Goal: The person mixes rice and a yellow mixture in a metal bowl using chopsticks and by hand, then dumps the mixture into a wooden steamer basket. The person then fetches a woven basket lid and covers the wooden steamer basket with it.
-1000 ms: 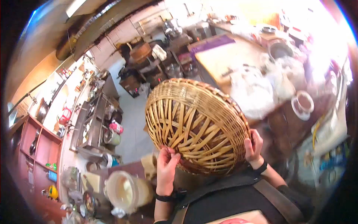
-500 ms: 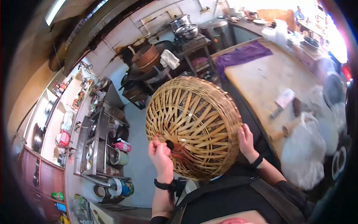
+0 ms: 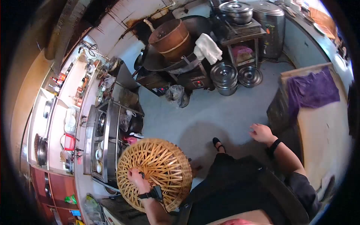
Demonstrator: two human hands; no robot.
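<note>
A large round woven bamboo basket hangs at my left side, its domed woven face turned up towards the camera. My left hand is closed at the middle of that face, on the basket; the exact hold is partly hidden by the hand. My right hand is held out over the grey floor, away from the basket, its fingers loosely curled and touching nothing. Each wrist wears a black band.
Ahead, a wooden tub sits in a big wok by a white cloth. Lidded steel pots stand on the floor. A purple cloth drapes a worktable at right. Steel sink unit at left.
The basket has moved down and left with my left hand. My right hand has let go of its rim and moved away. The view has turned towards the stove and floor.
</note>
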